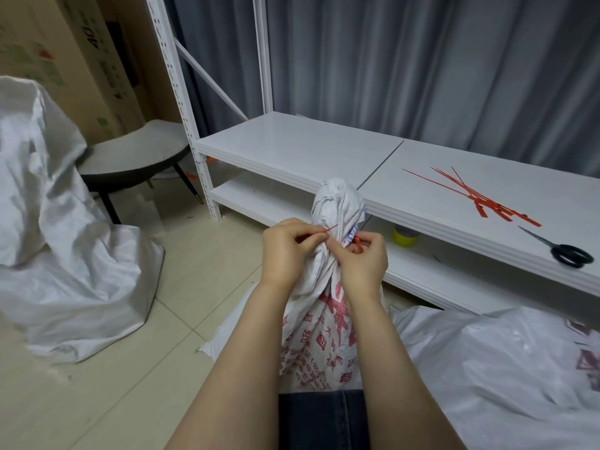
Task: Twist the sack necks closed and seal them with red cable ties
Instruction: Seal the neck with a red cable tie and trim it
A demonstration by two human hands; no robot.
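A white woven sack with red print [321,332] stands upright in front of me, its neck [337,203] twisted into a bunch. A red cable tie [331,228] runs around the neck. My left hand [287,251] pinches the thin tail end of the tie on the left of the neck. The tie's head is pinched by my right hand [360,258] on the right of the neck. Several spare red cable ties [477,196] lie on the white shelf board [422,190] to the right.
Black scissors [566,253] lie at the shelf's right edge, and a yellow tape roll [406,236] sits on the lower shelf. A slumped white sack [58,241] stands on the floor at left, another sack [493,358] lies at lower right. A dark stool [136,160] stands behind.
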